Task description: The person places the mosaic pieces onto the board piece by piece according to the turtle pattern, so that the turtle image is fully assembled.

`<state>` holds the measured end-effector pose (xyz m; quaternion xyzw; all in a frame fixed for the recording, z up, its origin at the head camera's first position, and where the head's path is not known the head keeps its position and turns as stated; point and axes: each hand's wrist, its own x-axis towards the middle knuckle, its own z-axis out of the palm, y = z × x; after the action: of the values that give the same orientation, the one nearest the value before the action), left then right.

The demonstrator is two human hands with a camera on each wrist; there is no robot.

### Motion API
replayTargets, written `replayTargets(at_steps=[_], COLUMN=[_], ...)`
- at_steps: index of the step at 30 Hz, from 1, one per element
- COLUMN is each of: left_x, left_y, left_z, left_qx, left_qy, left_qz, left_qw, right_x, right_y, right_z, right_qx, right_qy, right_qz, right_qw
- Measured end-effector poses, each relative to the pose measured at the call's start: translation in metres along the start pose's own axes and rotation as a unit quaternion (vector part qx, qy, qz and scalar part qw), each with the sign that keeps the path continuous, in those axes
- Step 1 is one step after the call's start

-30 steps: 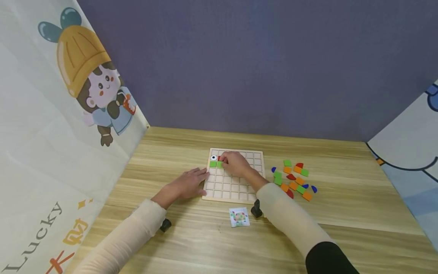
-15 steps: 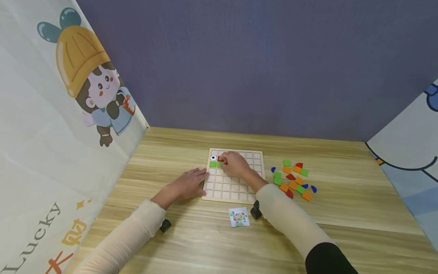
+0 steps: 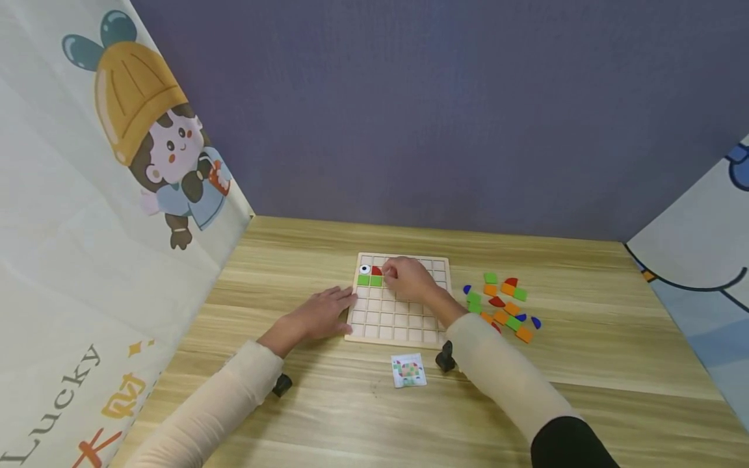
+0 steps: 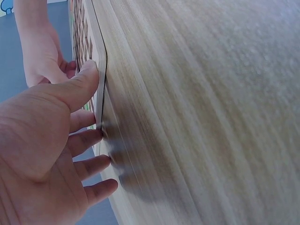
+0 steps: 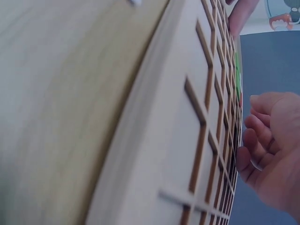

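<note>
A wooden grid board point(image 3: 398, 330) lies on the table. In its upper left cells sit a white tile with a black dot point(image 3: 365, 269), a red quarter-round tile point(image 3: 376, 271) and two green tiles point(image 3: 376, 281). My right hand point(image 3: 409, 279) is over the board just right of the red tile, fingers loosely bent and nothing between them; the right wrist view shows this hand point(image 5: 274, 145) close above the grid. My left hand point(image 3: 322, 313) rests at the board's left edge with spread fingers, its thumb point(image 4: 86, 82) on the frame in the left wrist view.
Several loose tiles lie right of the board, among them an orange square point(image 3: 524, 335), a green square point(image 3: 490, 278) and a blue half-round point(image 3: 536, 322). A printed pattern card point(image 3: 409, 370) lies in front of the board. A dark wall panel point(image 3: 439, 130) stands behind the table.
My right hand has drawn away from the red tile, a little to the right, leaving it in its cell in full view. My left hand has stayed at the board's edge.
</note>
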<state>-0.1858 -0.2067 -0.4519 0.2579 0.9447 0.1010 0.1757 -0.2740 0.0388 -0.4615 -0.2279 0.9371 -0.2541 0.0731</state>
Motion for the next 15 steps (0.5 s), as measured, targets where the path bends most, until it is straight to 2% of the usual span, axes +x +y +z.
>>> replayTargets(at_steps=[8, 15], left_x=[0.000, 0.002], left_y=[0.003, 0.005], left_z=[-0.001, -0.001], left_qx=[-0.002, -0.003], left_qy=[-0.003, 0.002], left_qz=[0.000, 0.002], left_qw=[1.0000, 1.0000], right_x=[-0.008, -0.018], right_y=[0.019, 0.034], right_z=[-0.012, -0.025], right_qx=[0.000, 0.011], right_qy=[0.007, 0.008], right_qz=[-0.013, 0.005], right_qw=[1.000, 1.000])
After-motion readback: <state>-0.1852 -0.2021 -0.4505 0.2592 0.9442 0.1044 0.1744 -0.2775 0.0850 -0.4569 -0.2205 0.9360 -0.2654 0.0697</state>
